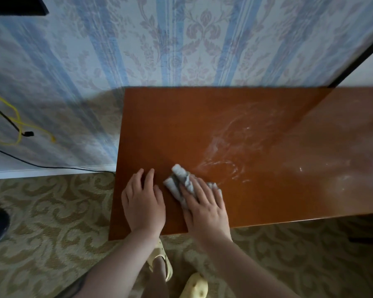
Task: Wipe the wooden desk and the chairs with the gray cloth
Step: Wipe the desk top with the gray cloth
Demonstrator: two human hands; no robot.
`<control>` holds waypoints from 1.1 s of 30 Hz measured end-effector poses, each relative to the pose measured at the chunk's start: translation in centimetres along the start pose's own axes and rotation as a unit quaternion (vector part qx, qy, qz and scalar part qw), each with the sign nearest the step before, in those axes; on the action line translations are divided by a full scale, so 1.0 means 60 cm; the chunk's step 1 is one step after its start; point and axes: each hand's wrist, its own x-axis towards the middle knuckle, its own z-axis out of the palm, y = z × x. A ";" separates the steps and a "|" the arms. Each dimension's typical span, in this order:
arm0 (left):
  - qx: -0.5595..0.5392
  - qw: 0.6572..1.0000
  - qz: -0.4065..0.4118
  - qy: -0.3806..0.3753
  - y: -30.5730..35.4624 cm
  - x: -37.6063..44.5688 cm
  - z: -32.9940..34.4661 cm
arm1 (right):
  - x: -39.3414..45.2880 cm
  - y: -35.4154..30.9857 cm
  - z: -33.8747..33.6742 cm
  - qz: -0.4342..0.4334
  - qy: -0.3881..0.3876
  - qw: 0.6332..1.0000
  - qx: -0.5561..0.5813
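The wooden desk (224,117) fills the middle and right of the view, its reddish-brown top bare. A crumpled gray cloth (178,178) lies near the desk's front left corner. My right hand (205,205) presses flat on the cloth with straight fingers. My left hand (143,201) rests flat on the desk top just left of the cloth, fingers straight. Wet streaks (230,145) curve across the desk to the right of the cloth. No chair is in view.
A patterned wall (159,39) stands right behind the desk. Yellow and black cables (19,127) hang on the wall at the left. Patterned carpet (47,222) lies left of and in front of the desk. My feet in pale yellow clogs (194,287) stand below the front edge.
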 end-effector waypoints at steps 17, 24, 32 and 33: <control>-0.010 0.999 -0.016 0.027 0.018 0.023 0.012 | -0.058 0.020 0.008 0.173 0.051 0.982 0.051; -0.058 0.998 -0.016 0.032 0.015 0.020 0.008 | 0.002 -0.066 -0.022 0.230 0.104 0.963 0.100; -0.101 0.990 0.097 -0.004 0.008 0.040 0.001 | 0.037 -0.070 0.008 0.082 -0.010 0.995 0.064; -0.088 0.986 0.141 -0.023 0.009 0.047 0.006 | 0.024 -0.064 0.010 0.116 0.010 0.991 0.066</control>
